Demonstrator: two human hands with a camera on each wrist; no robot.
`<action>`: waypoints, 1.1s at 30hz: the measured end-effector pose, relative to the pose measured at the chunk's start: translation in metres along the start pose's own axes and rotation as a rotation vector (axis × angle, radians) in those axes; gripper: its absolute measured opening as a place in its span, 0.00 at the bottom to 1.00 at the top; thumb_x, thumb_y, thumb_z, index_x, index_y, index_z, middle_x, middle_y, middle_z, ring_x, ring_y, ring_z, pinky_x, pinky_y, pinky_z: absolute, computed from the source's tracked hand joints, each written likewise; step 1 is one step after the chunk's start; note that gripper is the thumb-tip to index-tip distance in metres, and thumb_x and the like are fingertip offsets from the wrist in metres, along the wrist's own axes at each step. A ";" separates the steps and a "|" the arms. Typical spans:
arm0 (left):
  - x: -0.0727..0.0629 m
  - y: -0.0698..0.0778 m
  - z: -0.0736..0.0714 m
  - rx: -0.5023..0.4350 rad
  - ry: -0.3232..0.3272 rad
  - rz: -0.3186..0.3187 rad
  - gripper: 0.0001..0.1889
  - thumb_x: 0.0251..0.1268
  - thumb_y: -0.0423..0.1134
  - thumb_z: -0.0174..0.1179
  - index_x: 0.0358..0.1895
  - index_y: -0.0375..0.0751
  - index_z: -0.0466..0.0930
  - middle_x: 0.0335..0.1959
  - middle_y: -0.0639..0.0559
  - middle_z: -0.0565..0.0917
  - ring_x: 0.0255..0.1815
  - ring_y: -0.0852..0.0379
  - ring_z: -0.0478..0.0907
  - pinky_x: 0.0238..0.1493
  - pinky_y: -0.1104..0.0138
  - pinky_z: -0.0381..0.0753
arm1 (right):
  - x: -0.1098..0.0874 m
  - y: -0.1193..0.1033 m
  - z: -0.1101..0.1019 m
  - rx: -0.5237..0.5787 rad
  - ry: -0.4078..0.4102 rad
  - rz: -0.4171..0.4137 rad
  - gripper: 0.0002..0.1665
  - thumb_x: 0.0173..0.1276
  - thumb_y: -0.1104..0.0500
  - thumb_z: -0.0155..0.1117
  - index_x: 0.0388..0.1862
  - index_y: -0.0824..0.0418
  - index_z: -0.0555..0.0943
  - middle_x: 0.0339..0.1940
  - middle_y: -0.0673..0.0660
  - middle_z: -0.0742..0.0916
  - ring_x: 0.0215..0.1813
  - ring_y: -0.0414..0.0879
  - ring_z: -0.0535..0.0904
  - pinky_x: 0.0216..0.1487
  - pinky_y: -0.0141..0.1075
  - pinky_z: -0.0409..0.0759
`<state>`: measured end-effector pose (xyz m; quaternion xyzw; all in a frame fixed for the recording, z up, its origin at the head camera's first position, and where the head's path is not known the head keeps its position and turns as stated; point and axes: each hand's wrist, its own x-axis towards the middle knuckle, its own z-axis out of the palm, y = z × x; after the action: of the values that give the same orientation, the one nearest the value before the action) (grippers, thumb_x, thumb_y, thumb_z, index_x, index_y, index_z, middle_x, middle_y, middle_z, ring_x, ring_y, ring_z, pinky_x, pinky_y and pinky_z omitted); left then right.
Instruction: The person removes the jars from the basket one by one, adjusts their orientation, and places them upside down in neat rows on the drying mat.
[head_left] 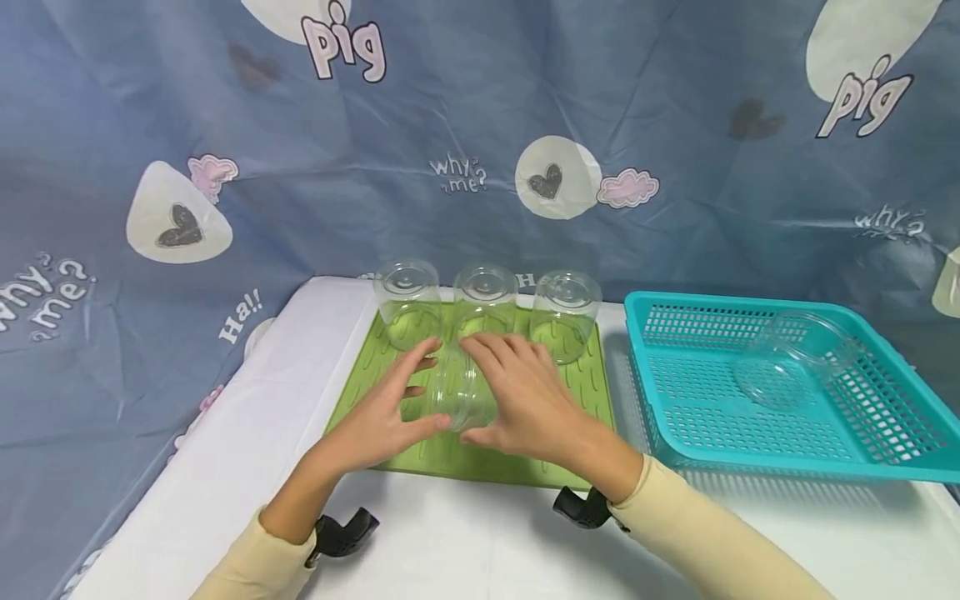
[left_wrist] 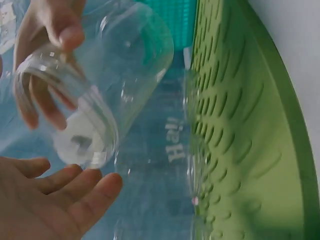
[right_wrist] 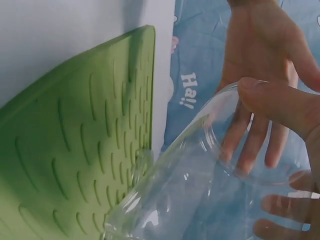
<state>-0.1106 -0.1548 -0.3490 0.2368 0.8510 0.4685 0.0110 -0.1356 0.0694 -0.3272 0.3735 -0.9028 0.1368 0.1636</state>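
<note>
A clear jar (head_left: 459, 392) is held over the green ridged mat (head_left: 480, 465). My right hand (head_left: 528, 404) grips it around the mouth end, thumb on one side and fingers on the other. In the right wrist view the jar (right_wrist: 185, 195) slants. My left hand (head_left: 378, 425) is at the jar's left, fingers spread and loosely bent. The left wrist view shows that palm open, fingertips (left_wrist: 110, 185) right by the jar's rim. Behind the hands, three similar jars stand upside down in a row on the mat: left (head_left: 408, 312), middle (head_left: 485, 304) and right (head_left: 567, 312).
A turquoise plastic basket (head_left: 750, 461) stands right of the mat, with a clear jar (head_left: 772, 379) lying on its side in it. White cloth (head_left: 450, 533) covers the table. A blue printed curtain (head_left: 420, 108) hangs behind.
</note>
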 end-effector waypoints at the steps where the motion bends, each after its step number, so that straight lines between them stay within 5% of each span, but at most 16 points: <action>1: 0.002 0.001 0.003 -0.006 -0.010 -0.009 0.49 0.64 0.44 0.67 0.81 0.49 0.44 0.81 0.43 0.53 0.78 0.40 0.59 0.68 0.45 0.75 | 0.000 0.000 0.001 -0.017 0.001 -0.009 0.65 0.41 0.33 0.81 0.75 0.55 0.64 0.70 0.55 0.76 0.67 0.56 0.73 0.64 0.57 0.75; 13: 0.007 -0.001 0.007 -0.013 0.037 -0.032 0.52 0.54 0.44 0.75 0.79 0.51 0.51 0.73 0.44 0.64 0.69 0.42 0.69 0.61 0.53 0.83 | 0.000 -0.005 0.003 -0.019 0.000 -0.063 0.66 0.44 0.32 0.79 0.77 0.54 0.61 0.71 0.57 0.75 0.70 0.56 0.70 0.66 0.58 0.73; 21: 0.002 -0.009 0.007 -0.146 -0.012 -0.003 0.51 0.50 0.39 0.77 0.77 0.54 0.55 0.72 0.40 0.64 0.71 0.37 0.67 0.63 0.54 0.83 | -0.031 0.006 -0.008 0.025 -0.077 -0.003 0.65 0.46 0.34 0.80 0.78 0.52 0.59 0.73 0.57 0.72 0.73 0.58 0.67 0.68 0.60 0.72; 27: -0.013 -0.018 -0.004 -0.281 -0.042 0.023 0.50 0.51 0.33 0.75 0.77 0.50 0.54 0.74 0.36 0.61 0.71 0.35 0.66 0.63 0.58 0.83 | -0.046 0.012 -0.010 0.292 -0.105 0.045 0.69 0.45 0.41 0.83 0.81 0.50 0.53 0.78 0.57 0.65 0.78 0.56 0.62 0.72 0.61 0.70; 33: -0.020 -0.021 -0.013 -0.452 -0.066 0.103 0.49 0.54 0.33 0.73 0.77 0.43 0.52 0.74 0.40 0.62 0.71 0.56 0.70 0.66 0.65 0.80 | -0.051 0.018 -0.010 0.531 -0.095 0.028 0.79 0.41 0.48 0.86 0.82 0.48 0.41 0.81 0.57 0.58 0.81 0.53 0.57 0.74 0.54 0.71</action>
<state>-0.1045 -0.1828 -0.3622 0.2865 0.7104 0.6392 0.0680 -0.1127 0.1168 -0.3407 0.3966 -0.8471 0.3534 0.0155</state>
